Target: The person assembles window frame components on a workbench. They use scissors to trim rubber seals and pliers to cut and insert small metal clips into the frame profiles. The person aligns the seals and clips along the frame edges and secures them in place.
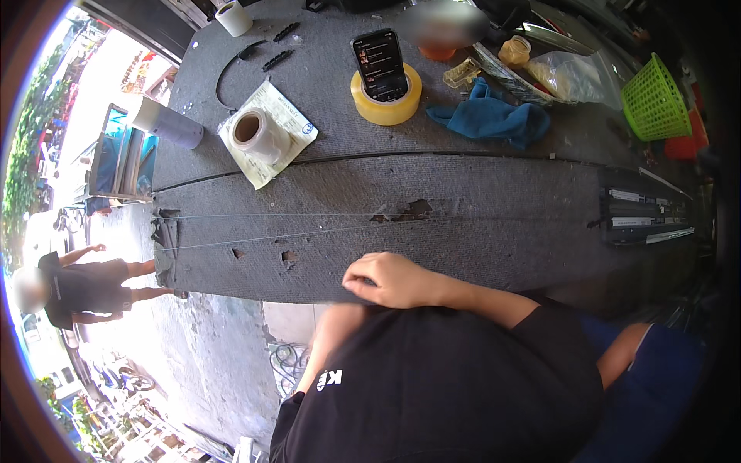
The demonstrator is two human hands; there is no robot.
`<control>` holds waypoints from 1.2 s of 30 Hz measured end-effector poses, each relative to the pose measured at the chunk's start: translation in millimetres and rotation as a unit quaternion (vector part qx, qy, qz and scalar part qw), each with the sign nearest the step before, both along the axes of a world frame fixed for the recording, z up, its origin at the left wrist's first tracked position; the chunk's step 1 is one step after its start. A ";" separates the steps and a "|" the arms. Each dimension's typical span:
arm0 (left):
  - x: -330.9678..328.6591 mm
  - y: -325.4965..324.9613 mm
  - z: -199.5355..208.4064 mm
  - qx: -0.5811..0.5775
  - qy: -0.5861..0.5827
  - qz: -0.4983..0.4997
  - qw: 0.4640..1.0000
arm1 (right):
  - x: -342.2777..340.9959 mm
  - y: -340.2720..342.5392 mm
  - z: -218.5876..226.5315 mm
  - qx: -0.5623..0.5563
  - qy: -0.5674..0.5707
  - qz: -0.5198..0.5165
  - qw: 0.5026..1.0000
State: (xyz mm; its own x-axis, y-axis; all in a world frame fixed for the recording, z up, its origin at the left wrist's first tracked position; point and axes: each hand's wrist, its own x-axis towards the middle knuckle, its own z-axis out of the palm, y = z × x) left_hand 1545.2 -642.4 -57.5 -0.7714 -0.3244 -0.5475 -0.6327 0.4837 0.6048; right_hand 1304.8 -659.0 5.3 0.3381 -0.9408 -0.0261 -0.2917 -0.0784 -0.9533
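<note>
My right hand (386,282) rests at the near edge of the dark carpeted table (494,185), its fingers curled in a loose fist with nothing visible in them. Its forearm comes in from the right, across the front of my black shirt. My left forearm (333,328) is blurred beside the shirt; its hand and fingers are hidden. Beyond my right hand, thin pale strands (309,231) run along the worn cover to the left edge. A phone (380,62) with a lit screen stands in a roll of yellowish tape (367,104).
A roll of clear film (266,143) stands on a printed paper (301,131). Nearby lie a spray can (174,127) and a white roll (234,17). A blue cloth (494,116), a green basket (656,96) and long dark strips (644,212) are at right. A person (89,282) stands beyond the left edge.
</note>
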 end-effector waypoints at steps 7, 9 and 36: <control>-39.1 -9.5 67.1 -0.027 0.133 0.002 0.991 | 28.6 -4.4 -23.2 0.179 -0.081 0.125 0.973; -46.0 -12.1 75.2 -0.034 0.153 -0.001 0.988 | 34.3 -7.7 -25.3 0.267 -0.171 0.153 0.936; -161.8 -91.5 96.2 0.167 0.107 -0.218 0.956 | -151.7 155.6 58.5 0.189 0.075 -0.233 0.951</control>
